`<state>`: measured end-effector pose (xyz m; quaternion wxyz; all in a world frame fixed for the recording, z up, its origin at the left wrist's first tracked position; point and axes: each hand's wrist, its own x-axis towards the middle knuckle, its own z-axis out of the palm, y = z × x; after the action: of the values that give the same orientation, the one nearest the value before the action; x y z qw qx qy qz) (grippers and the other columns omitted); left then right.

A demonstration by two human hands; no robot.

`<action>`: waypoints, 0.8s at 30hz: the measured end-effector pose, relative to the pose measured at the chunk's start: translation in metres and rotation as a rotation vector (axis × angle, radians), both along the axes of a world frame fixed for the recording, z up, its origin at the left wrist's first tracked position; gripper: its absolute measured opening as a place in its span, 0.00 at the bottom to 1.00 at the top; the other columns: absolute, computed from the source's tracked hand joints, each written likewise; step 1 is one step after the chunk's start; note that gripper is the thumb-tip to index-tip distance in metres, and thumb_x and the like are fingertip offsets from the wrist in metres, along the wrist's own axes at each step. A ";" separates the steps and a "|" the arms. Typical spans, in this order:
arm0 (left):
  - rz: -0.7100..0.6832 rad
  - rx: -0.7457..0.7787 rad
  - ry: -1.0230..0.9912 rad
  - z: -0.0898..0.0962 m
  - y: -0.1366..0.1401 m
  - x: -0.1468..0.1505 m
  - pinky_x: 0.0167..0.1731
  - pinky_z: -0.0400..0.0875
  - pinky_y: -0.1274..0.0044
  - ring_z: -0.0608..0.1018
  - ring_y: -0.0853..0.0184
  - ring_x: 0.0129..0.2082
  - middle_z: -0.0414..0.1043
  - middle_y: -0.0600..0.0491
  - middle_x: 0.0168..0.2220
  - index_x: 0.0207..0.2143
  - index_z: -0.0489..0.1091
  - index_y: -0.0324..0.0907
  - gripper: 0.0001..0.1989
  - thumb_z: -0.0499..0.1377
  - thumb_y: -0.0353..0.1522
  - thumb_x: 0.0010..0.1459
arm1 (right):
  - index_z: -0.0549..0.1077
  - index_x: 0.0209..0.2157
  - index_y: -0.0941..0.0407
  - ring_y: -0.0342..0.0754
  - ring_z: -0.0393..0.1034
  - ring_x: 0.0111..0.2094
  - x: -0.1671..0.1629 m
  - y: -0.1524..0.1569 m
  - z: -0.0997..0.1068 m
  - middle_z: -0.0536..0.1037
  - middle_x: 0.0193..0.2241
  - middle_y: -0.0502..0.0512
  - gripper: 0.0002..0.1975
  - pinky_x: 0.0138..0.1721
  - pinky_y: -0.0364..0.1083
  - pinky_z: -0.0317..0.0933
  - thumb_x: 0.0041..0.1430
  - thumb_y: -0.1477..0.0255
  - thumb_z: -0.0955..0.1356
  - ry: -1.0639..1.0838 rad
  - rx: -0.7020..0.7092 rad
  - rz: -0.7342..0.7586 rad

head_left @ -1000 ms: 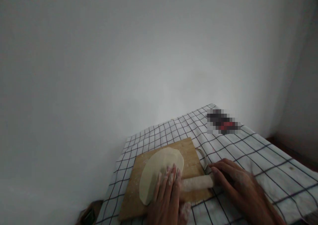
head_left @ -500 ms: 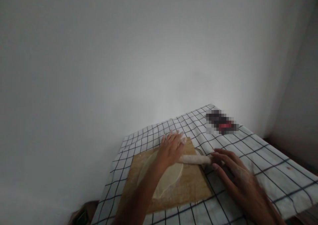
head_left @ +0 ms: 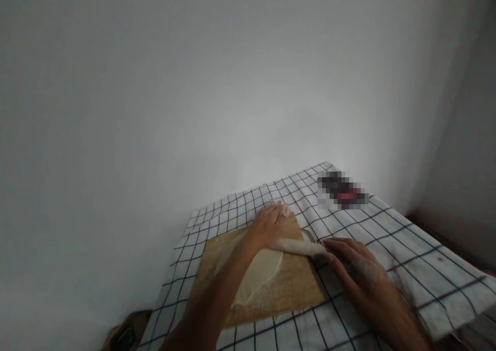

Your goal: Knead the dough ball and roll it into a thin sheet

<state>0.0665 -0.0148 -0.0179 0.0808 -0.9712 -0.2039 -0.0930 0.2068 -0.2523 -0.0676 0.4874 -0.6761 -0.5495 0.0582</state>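
Observation:
A pale, floury rolling pin (head_left: 298,246) lies slantwise over a flat sheet of dough (head_left: 259,277). The dough rests on a wooden board (head_left: 292,289). My left hand (head_left: 267,226) is closed over the pin's left part, palm down on it, and its floury fingers reach toward the board's far edge. That hand and forearm hide part of the dough and the pin's left end. At the board's right side, my right hand (head_left: 358,265) has its fingers closed about the pin's right end, which they partly cover.
A white cloth with a dark grid (head_left: 391,232) covers the table. Toward its far right lies a blurred-out dark and red item (head_left: 343,189). Something thin and rounded (head_left: 309,235) shows by the board's right edge. A plain wall (head_left: 248,108) rises behind.
The pin has tilted slightly, and my right hand sits a little more to the left. My left hand's fingers are more bunched and curled. The whole view has shifted slightly.

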 end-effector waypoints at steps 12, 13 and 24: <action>0.034 0.433 -0.029 -0.024 -0.151 -0.120 0.65 0.52 0.62 0.53 0.53 0.69 0.54 0.46 0.68 0.68 0.50 0.33 0.35 0.50 0.42 0.65 | 0.74 0.45 0.49 0.49 0.70 0.48 -0.004 -0.009 0.015 0.76 0.45 0.53 0.11 0.50 0.50 0.68 0.69 0.64 0.62 0.099 -0.033 0.168; 0.037 0.430 -0.025 -0.026 -0.152 -0.121 0.65 0.51 0.62 0.53 0.53 0.69 0.54 0.46 0.68 0.68 0.50 0.33 0.35 0.50 0.43 0.65 | 0.73 0.46 0.49 0.49 0.70 0.48 -0.003 -0.009 0.014 0.75 0.45 0.53 0.11 0.51 0.50 0.68 0.69 0.64 0.62 0.097 -0.035 0.173; 0.169 -0.035 -0.003 0.012 -0.031 -0.012 0.64 0.50 0.50 0.57 0.53 0.68 0.58 0.48 0.66 0.65 0.58 0.45 0.24 0.42 0.40 0.71 | 0.69 0.53 0.46 0.52 0.64 0.58 -0.002 -0.004 0.001 0.69 0.55 0.53 0.14 0.58 0.56 0.64 0.68 0.63 0.62 -0.002 0.041 -0.004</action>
<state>0.0542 -0.0453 -0.0056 0.0713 -0.9516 -0.2871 -0.0835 0.2044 -0.2562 -0.0669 0.5008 -0.6672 -0.5496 0.0451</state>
